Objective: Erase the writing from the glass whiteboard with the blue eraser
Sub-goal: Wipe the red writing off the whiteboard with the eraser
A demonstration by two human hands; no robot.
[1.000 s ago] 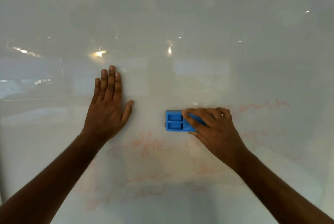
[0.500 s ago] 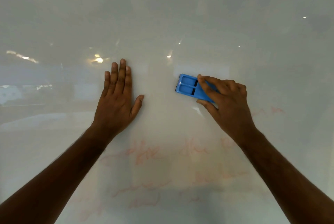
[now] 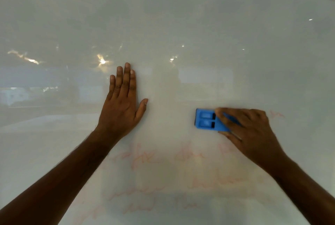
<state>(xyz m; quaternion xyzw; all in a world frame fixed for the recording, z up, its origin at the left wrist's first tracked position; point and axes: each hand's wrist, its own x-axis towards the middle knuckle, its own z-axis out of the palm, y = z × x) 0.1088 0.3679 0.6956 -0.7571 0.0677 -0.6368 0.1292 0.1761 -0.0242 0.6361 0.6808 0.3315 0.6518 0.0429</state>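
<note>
Now L hand (image 3: 123, 108) flat, fingers straight on whiteboard (image 3: 181, 16); R hand (image 3: 252, 130) curled round blue eraser (image 3: 206, 120).

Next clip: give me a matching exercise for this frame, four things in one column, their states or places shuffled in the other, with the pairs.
Things:
1. left hand
2. right hand
3. blue eraser
4. red writing

States:
A. faint, low on the glass whiteboard
B. flat on the glass, fingers straight
C. held against the glass, right of centre
D. fingers curled round the eraser

Pairs: 1-B, 2-D, 3-C, 4-A
</note>
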